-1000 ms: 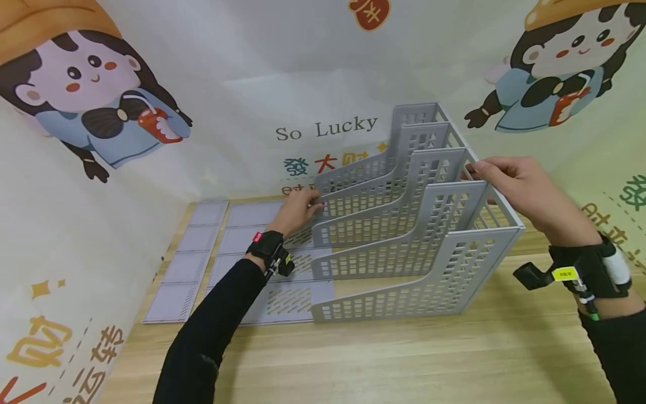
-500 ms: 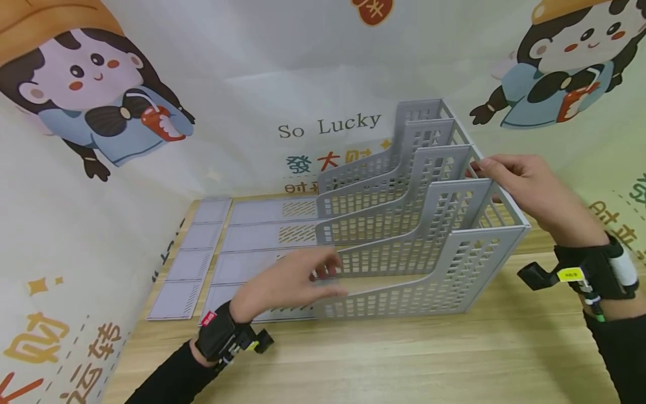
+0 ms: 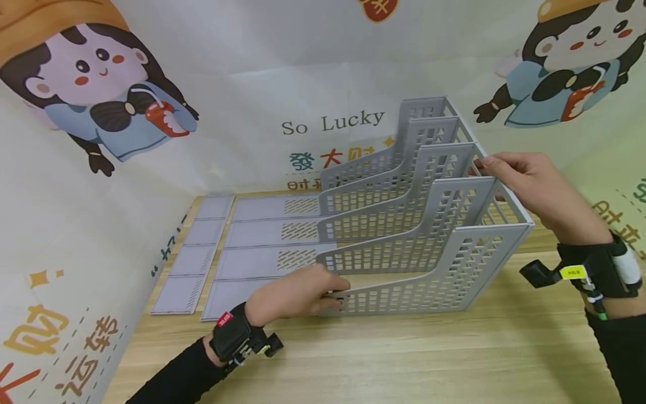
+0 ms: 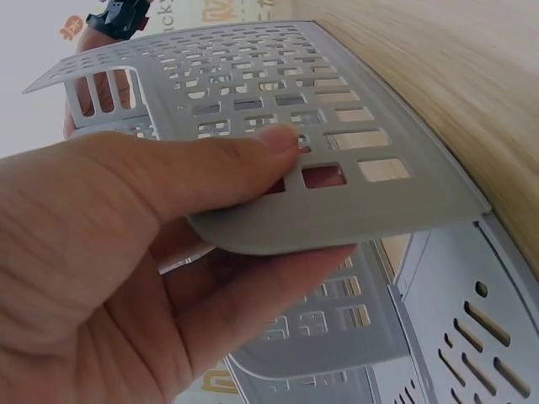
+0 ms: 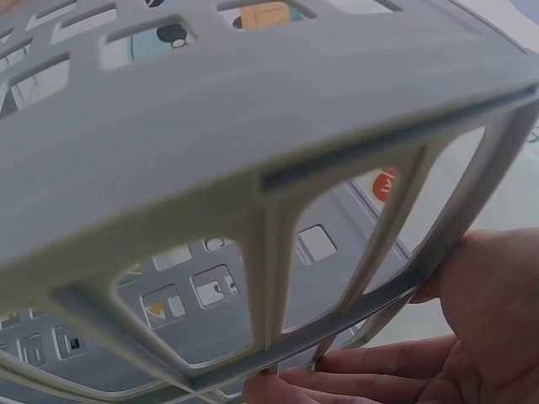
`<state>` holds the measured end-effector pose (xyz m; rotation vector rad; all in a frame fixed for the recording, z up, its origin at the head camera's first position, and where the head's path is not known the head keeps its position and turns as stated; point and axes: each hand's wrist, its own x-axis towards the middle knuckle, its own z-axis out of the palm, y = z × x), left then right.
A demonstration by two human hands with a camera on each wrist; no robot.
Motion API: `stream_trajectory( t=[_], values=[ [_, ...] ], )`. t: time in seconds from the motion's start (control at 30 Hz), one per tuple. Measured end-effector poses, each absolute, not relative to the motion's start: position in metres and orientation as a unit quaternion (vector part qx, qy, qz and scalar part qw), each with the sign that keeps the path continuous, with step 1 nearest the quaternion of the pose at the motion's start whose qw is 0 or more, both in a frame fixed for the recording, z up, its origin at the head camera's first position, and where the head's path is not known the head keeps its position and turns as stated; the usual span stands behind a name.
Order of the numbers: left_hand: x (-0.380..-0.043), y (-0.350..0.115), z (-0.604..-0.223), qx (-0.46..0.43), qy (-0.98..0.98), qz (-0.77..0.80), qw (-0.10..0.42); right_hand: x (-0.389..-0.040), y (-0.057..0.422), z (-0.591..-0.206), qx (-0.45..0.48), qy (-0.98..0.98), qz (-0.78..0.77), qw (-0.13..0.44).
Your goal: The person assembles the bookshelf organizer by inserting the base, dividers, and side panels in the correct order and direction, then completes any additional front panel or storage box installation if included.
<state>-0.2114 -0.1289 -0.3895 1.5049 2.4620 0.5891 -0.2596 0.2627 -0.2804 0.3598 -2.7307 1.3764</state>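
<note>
Contact on the near side is new: the left hand (image 3: 298, 294), at a farther divider (image 3: 373, 193) a second ago, now pinches the front corner of the nearest side panel (image 3: 404, 292), thumb on its outer face, fingers curled behind. That suggests the uprights are being adjusted or checked one by one. The right hand (image 3: 527, 188) stays put, thumb and fingers pinching the barred back frame (image 3: 518, 206). Between both hands stands the file rack (image 3: 424, 207); flat pale plates (image 3: 252, 261) lie just beyond the left hand.
</note>
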Motion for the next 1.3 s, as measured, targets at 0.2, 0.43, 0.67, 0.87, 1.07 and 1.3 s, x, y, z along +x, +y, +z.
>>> stream_trajectory(
  t=[0.2,0.43,0.67,0.87,1.07,1.3],
  values=[
    [-0.2132,-0.1302,-0.391,0.511,0.831,0.2,0.091,-0.2606,0.2625,-0.2799,0.118,-0.887,0.444,0.037],
    [-0.2143,-0.1291,-0.3894,0.516,0.831,0.192,0.085,-0.2608,0.2646,-0.2796,0.12,-0.884,0.451,0.036],
    [-0.2131,-0.1267,-0.3862,0.514,0.832,0.192,0.082,-0.2607,0.267,-0.2806,0.118,-0.882,0.454,0.033],
    [-0.214,-0.1255,-0.3861,0.51,0.832,0.2,0.084,-0.2615,0.2693,-0.2814,0.119,-0.883,0.452,0.034],
    [-0.214,-0.1266,-0.3878,0.504,0.835,0.204,0.082,-0.2609,0.2691,-0.282,0.118,-0.885,0.449,0.035],
    [-0.2146,-0.1258,-0.3918,0.507,0.836,0.196,0.068,-0.2603,0.2679,-0.2806,0.114,-0.887,0.446,0.038]
  ],
)
